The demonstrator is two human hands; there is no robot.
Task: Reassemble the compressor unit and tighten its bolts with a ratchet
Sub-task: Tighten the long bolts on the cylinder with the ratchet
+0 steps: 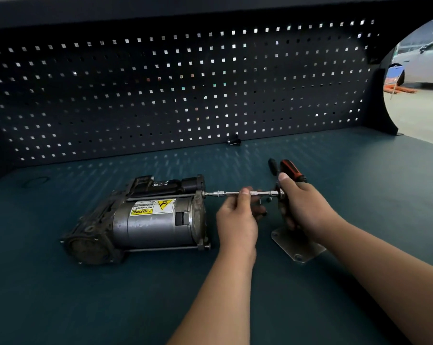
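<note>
Compressor (140,220) lies on its side at the lower left of centre on the teal counter (111,307), its yellow warning label facing up and its round metal end plate turned to the right. From the top corner of that end plate a slim chrome extension bar (229,194) runs level toward the right, its tip touching a bolt head on the plate. The left hand (237,220) comes up from the bottom of the frame and its grip is closed on the middle of the bar — thumb on top, fingers curled beneath. A few loose bolts (264,199) lie on the counter just past its fingers. At the bar's right end sits the ratchet (280,193); the right hand (302,207) has its grip wrapped tight round the dark handle, thumb pointing up beside the head. Under that hand a flat metal plate (297,247) with corner holes rests on the counter. Two tool handles (291,171) — one black, one orange and black — lie just behind the thumb. A dark pegboard (160,83) fills the upper frame, a small black part (234,141) at its foot. In the upper right corner, a white car (424,61).
</note>
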